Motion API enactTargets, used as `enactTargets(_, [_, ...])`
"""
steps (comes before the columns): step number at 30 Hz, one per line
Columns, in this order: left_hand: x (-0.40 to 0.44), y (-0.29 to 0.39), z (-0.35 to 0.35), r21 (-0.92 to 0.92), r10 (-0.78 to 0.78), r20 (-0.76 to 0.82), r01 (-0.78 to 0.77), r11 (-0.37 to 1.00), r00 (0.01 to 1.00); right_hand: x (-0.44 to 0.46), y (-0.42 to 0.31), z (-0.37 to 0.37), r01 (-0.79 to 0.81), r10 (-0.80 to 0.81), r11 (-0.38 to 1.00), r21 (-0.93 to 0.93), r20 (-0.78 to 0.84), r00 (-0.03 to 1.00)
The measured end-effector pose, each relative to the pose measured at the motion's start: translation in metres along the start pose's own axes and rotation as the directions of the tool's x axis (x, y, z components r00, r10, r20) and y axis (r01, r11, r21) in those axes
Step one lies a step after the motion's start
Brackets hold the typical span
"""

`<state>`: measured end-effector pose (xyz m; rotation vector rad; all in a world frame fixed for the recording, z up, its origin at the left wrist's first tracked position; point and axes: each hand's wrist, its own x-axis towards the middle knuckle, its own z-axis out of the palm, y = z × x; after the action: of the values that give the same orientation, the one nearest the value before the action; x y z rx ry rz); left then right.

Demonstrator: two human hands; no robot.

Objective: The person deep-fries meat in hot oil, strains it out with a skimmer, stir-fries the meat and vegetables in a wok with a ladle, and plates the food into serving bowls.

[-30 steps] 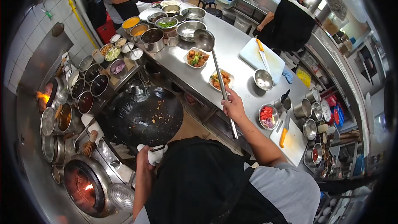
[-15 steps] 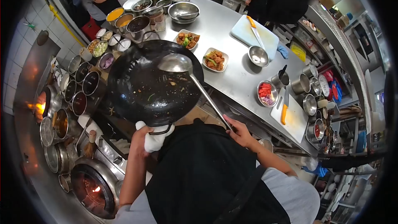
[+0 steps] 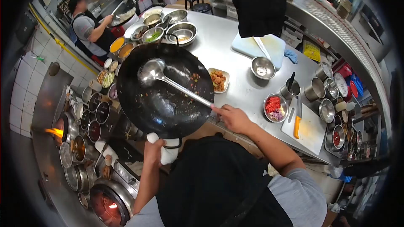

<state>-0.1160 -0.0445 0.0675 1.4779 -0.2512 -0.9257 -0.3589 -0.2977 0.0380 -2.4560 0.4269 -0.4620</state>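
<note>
My left hand (image 3: 154, 152) grips the near loop handle of a large black wok (image 3: 168, 111) through a folded white cloth (image 3: 169, 153). The wok is held up over the floor gap between stove and counter, its inside facing me, with a few food scraps stuck to it. My right hand (image 3: 232, 118) is closed around the handle end of a long metal ladle (image 3: 185, 92), whose bowl rests in or just over the wok's upper left. Just right of the wok rim, a white square dish (image 3: 227, 85) of browned food pieces stands on the counter; the rim partly covers it.
Flames burn at the stove's left burner (image 3: 54, 132) and lower burner (image 3: 110, 206). Sauce pots (image 3: 94, 130) line its edge. A bowl of red and purple pieces (image 3: 275, 108) stands by an orange-handled knife (image 3: 297, 127) on a white board. At back left, a person (image 3: 86, 31) handles another wok.
The ladle has swung left and lies lower across the wok. My right hand has moved forward, closer to the rim. The view has tilted up, and the second food dish is now hidden behind the wok.
</note>
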Motion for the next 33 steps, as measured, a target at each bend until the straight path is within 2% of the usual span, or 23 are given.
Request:
enactTargets(2, [0.001,0.004,0.003,-0.003,-0.043,-0.014,0.043,0.999,0.999,-0.032,0.030,-0.015,-0.086,0.089,0.995,-0.053,0.065,0.994])
enactTargets(3, [0.002,0.007,0.007,-0.027,-0.017,-0.019,0.017,0.999,1.000,-0.054,0.050,-0.019,-0.148,0.157,0.983,-0.105,0.080,0.984])
enactTargets(4, [0.004,0.010,0.008,-0.042,-0.047,-0.028,0.046,0.998,0.999,-0.078,0.058,-0.034,-0.144,0.146,0.983,-0.114,0.007,0.989])
enactTargets(5, [0.007,0.011,0.008,-0.060,-0.078,-0.036,0.075,0.995,0.996,-0.101,0.068,-0.047,-0.183,0.188,0.957,-0.226,0.002,0.982])
enactTargets(6, [0.011,0.009,0.006,-0.054,-0.077,-0.048,0.074,0.996,0.996,-0.120,0.075,-0.059,-0.170,0.159,0.939,-0.299,-0.061,0.985])
enactTargets(7, [0.014,0.011,0.005,-0.009,-0.085,-0.051,0.085,0.996,0.995,-0.129,0.082,-0.068,-0.173,0.165,0.940,-0.294,-0.051,0.985])
enactTargets(11, [0.029,0.021,0.012,-0.042,-0.016,0.006,0.017,0.999,1.000,-0.103,0.087,-0.079,-0.218,0.160,0.892,-0.397,-0.173,0.972])
enactTargets(12, [0.034,0.026,0.014,-0.049,-0.007,0.027,0.008,0.999,1.000,-0.081,0.076,-0.075,-0.285,0.236,0.906,-0.312,-0.184,0.954])
enactTargets(13, [0.037,0.029,0.017,-0.036,-0.004,0.056,0.006,0.999,0.998,-0.059,0.067,-0.067,-0.324,0.296,0.939,-0.116,-0.208,0.932])
enactTargets(14, [0.040,0.033,0.021,-0.019,0.013,0.043,-0.012,1.000,0.999,-0.034,0.053,-0.059,-0.335,0.296,0.927,-0.170,-0.218,0.930])
enactTargets(15, [0.044,0.037,0.025,-0.006,0.033,0.028,-0.033,0.999,0.999,-0.017,0.046,-0.046,-0.324,0.299,0.943,-0.073,-0.243,0.923])
enactTargets(16, [0.048,0.039,0.027,-0.003,0.033,0.046,-0.033,0.999,0.998,-0.002,0.043,-0.032,-0.295,0.268,0.954,-0.059,-0.282,0.921])
enactTargets(17, [0.055,0.040,0.025,-0.001,0.029,0.061,-0.029,1.000,0.998,0.007,0.034,-0.023,-0.325,0.314,0.946,0.006,-0.281,0.907])
enactTargets(19, [0.067,0.043,0.020,0.055,-0.038,0.082,0.033,0.998,0.996,-0.003,0.033,-0.002,-0.343,0.320,0.939,-0.016,-0.316,0.893])
enactTargets(21, [0.075,0.056,0.025,0.070,-0.048,0.105,0.041,0.997,0.993,-0.048,0.032,0.013,-0.380,0.361,0.924,-0.026,-0.265,0.894])
enactTargets(23, [0.082,0.063,0.032,-0.033,0.016,0.112,-0.013,0.999,0.994,-0.111,0.036,0.024,-0.372,0.375,0.927,0.058,-0.227,0.899])
enactTargets(25, [0.100,0.054,0.025,-0.063,0.037,0.115,-0.030,0.998,0.993,-0.143,0.010,0.010,-0.435,0.474,0.876,0.208,-0.205,0.856])
enactTargets(27, [0.115,0.048,0.014,0.007,0.050,0.143,-0.052,0.999,0.988,-0.123,-0.013,-0.006,-0.418,0.451,0.891,0.179,-0.230,0.862])
enactTargets(28, [0.115,0.055,0.015,-0.019,0.068,0.160,-0.066,0.998,0.985,-0.110,-0.020,-0.009,-0.404,0.430,0.902,0.151,-0.245,0.869])
enactTargets(30, [0.130,0.047,0.001,0.016,0.048,0.161,-0.052,0.999,0.986,-0.067,-0.020,0.000,-0.404,0.449,0.891,0.209,-0.268,0.852])
enactTargets(33, [0.135,0.056,0.004,-0.029,0.029,0.237,-0.023,0.999,0.971,0.012,-0.025,0.021,-0.304,0.311,0.949,0.082,-0.387,0.868])
